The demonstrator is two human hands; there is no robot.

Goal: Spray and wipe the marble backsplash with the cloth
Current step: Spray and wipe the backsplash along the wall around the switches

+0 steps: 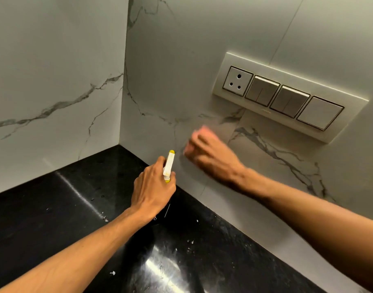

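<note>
Left hand [153, 191] grips a white spray bottle [169, 163] with a yellow tip, fingers wrapped round it, nozzle pointing up and close to the marble backsplash [181, 70], above the black countertop [54, 218]. Right hand [211, 155] is motion-blurred, fingers curled over a pink cloth [203, 130] pressed against the backsplash, below-left of the switch panel [287, 96] and just right of the bottle; only pink edges of the cloth show past the fingers. White specks lie scattered on the countertop.
</note>
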